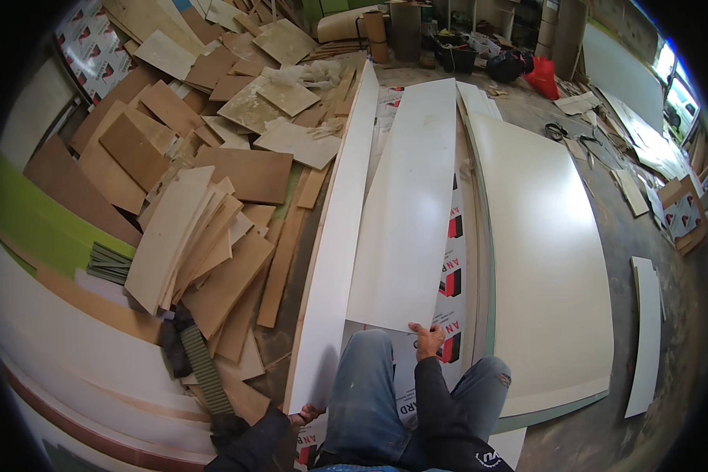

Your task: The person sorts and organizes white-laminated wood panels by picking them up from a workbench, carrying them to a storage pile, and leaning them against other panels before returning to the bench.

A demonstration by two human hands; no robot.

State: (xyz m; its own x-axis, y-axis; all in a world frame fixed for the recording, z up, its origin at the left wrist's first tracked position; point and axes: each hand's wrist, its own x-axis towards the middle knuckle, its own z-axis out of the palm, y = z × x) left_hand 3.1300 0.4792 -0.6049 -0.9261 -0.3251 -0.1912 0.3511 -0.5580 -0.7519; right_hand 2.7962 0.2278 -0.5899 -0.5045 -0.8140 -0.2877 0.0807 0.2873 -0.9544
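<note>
A long, narrow white board runs away from me, left of my knees, tilted up on its long edge. My left hand grips its near end low down, the fingers partly hidden. Right of it lies a wider white panel, its left side against the narrow board. My right hand is closed on this panel's near edge by the right corner, thumb on top. Beneath the panel shows a printed white sheet with red and black marks.
To my right lies a stack topped by a large cream panel. Wood offcuts are heaped on the left, beside a ribbed green strap. A narrow white strip lies far right. A red bag and black cable are farther back.
</note>
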